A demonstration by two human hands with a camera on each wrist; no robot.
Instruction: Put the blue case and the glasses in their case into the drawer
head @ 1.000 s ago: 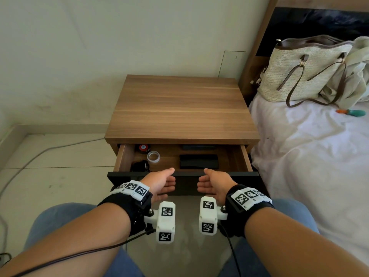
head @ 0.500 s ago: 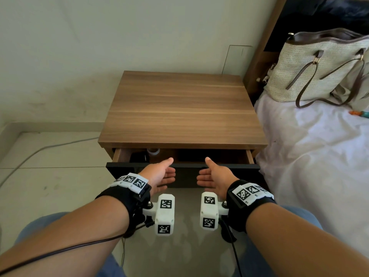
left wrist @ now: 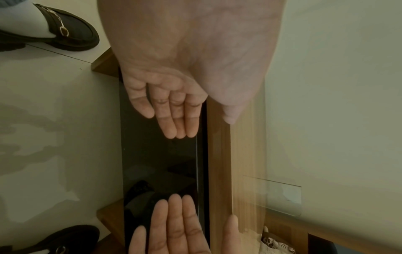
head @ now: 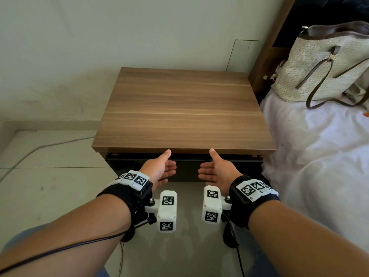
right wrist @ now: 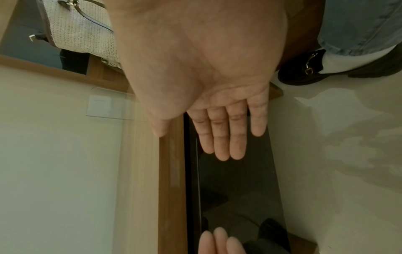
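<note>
The drawer's glossy black front (head: 187, 166) sits nearly flush under the wooden nightstand top (head: 183, 108), leaving only a thin gap. Its inside is hidden, so neither the blue case nor the glasses case shows. My left hand (head: 162, 167) lies against the drawer front left of centre, fingers straight, thumb up. My right hand (head: 212, 169) mirrors it right of centre. The left wrist view shows my left hand (left wrist: 174, 116) flat by the black front (left wrist: 161, 163). In the right wrist view, my right hand (right wrist: 224, 137) has straight fingers over that front (right wrist: 234, 189). Neither hand holds anything.
A bed with a white sheet (head: 319, 156) runs along the right of the nightstand, with a woven beige handbag (head: 319, 68) on it. A grey cable (head: 40, 146) crosses the tiled floor at left. My shoes (left wrist: 65, 34) stand on the floor before the nightstand.
Both hands have pushed the drawer inward, from well open with its contents showing to nearly flush. The cases inside have gone out of sight.
</note>
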